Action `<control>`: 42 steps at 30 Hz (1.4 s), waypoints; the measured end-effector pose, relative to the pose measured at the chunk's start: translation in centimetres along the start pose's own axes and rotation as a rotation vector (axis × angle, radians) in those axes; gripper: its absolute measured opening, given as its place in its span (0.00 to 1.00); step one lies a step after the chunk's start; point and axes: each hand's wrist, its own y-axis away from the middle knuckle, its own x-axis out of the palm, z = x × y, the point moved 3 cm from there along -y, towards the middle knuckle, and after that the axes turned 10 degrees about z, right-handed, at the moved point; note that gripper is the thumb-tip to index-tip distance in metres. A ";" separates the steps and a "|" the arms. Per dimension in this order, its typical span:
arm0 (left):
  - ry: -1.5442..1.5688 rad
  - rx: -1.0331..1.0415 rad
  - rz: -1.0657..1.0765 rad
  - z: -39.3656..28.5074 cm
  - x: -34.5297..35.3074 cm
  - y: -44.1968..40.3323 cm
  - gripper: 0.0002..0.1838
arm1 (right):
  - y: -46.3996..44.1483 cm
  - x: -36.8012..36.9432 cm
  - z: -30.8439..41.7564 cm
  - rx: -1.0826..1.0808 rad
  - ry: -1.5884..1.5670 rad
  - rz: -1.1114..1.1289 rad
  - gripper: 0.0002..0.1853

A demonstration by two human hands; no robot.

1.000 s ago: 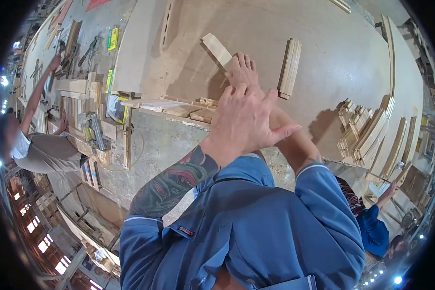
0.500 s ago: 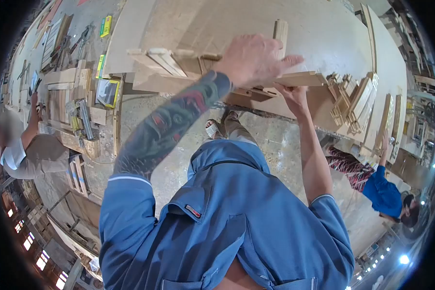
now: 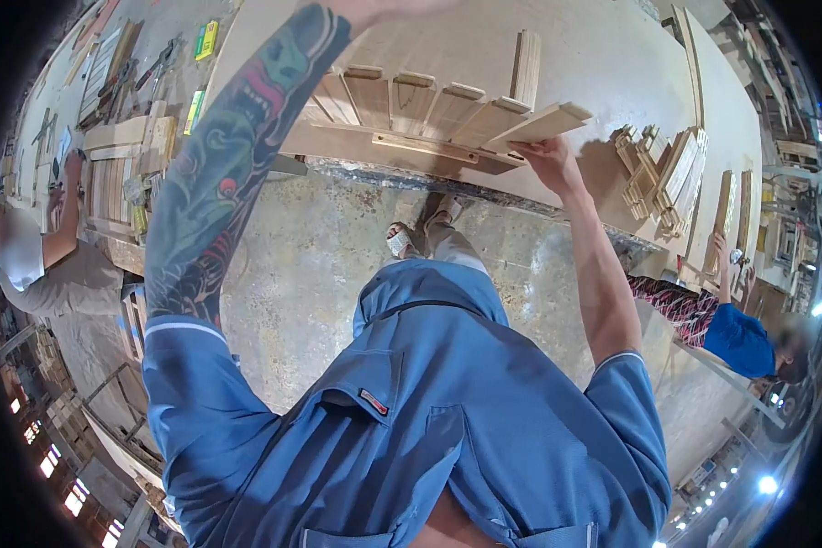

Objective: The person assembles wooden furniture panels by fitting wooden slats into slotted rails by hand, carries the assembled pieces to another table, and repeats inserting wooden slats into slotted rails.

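Observation:
My left hand [image 3: 402, 5] is at the top edge, blurred and partly cut off, with its tattooed forearm across the left side; its fingers cannot be made out. My right hand [image 3: 553, 164] is closed on the near end of a wooden slat [image 3: 548, 123], the rightmost of a fanned row, at the bench edge. Several more slats [image 3: 411, 102] stand tilted beside it along a long wooden rail [image 3: 420, 147]. Behind them a bundle of narrow strips [image 3: 525, 66] lies on the bench [image 3: 612, 73].
Stacked wooden pieces [image 3: 667, 178] lie to the right, with long strips [image 3: 690, 64] farther back. Pliers [image 3: 158, 64] and yellow-green boxes [image 3: 206, 40] are at the left. One person [image 3: 64, 265] works at the left, another [image 3: 740, 340] at the right.
My left hand has moved up and away from the slats to the top edge. My right hand went from beneath my left to the row's right end. The slats now stand fanned out.

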 end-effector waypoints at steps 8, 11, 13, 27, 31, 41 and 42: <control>-0.073 0.018 0.136 -4.1 10.7 -2.8 0.39 | 0.9 1.3 2.0 -0.129 0.346 -0.085 0.10; -0.137 -0.047 0.186 -4.5 13.0 -4.0 0.33 | 1.5 1.7 5.1 -0.159 0.609 -0.163 0.09; -0.150 -0.075 0.223 -4.6 14.4 -4.3 0.30 | 1.0 1.5 3.6 -0.180 0.559 -0.177 0.08; -0.223 -0.277 0.241 -4.6 14.1 -4.1 0.28 | -1.8 -3.2 0.3 0.071 0.395 0.118 0.11; -0.135 -0.311 0.060 -6.4 12.5 -5.3 0.28 | -10.4 -6.9 -7.9 0.085 0.819 -0.172 0.17; -0.145 -0.296 -0.079 -5.2 15.7 -6.8 0.26 | -5.5 -5.7 -4.1 0.055 -0.129 -0.365 0.11; -0.158 -0.286 -0.091 -5.2 15.8 -6.7 0.26 | -2.9 -5.4 -2.6 -0.046 -0.211 -0.358 0.11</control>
